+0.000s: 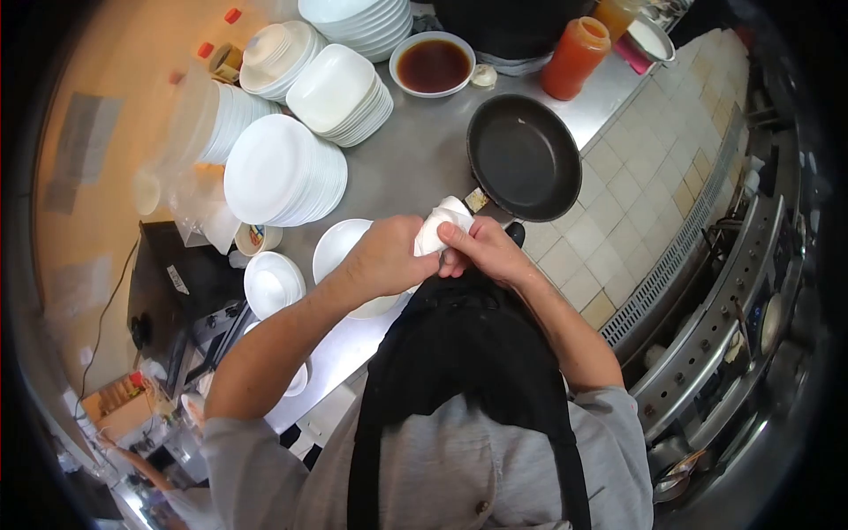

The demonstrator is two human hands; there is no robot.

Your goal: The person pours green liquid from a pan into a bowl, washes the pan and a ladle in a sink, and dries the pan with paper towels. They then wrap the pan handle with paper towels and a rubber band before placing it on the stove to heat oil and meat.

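In front of my black apron (464, 344), my two hands come together around a white crumpled wad (444, 223) that looks like paper or cloth. My left hand (389, 253) is closed on its left side. On the other side my right hand (493, 252) grips it, thumb pressed on top. Just beyond the hands a black frying pan (525, 159) sits at the counter's edge, its handle partly hidden behind my right hand. Close to my left forearm is a white bowl or plate (334, 245), partly covered by the arm.
Stacks of white plates (274, 172) and square dishes (334, 88) stand along the steel counter (415, 141). A bowl of dark brown liquid (434, 67) and an orange-red sauce bottle (574, 60) are farther back. Right of the tiled floor (601, 203) runs a metal cooking line (707, 353).
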